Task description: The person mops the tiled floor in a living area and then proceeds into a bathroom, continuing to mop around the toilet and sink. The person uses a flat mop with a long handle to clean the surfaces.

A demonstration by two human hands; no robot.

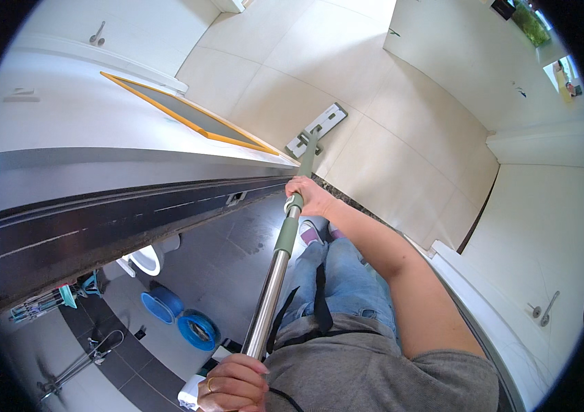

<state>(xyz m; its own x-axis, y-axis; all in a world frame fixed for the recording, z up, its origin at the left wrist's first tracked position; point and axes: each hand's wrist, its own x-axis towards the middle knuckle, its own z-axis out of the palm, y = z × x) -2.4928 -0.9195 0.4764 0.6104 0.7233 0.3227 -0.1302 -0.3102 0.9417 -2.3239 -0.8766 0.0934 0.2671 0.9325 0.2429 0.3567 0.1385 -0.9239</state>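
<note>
My right hand [310, 195] is closed around the green part of a flat mop's pole, near a white collar. Lower down, my left hand [235, 383], with a ring on one finger, is wrapped around the upper end of the steel mop pole [271, 283]. The flat mop head [330, 119], white with green ends, lies on the beige tiled floor [400, 154] beyond the doorway, close to the door frame. The pole runs slantwise from it past my legs.
An orange-edged frame [204, 133] stands out beside the mop head at left. A dark door frame [117, 211] runs along the left. A dark stone threshold [348, 200] crosses ahead of my feet. Behind at left are blue basins [162, 305], a toilet [147, 259] and a shower fitting [99, 353].
</note>
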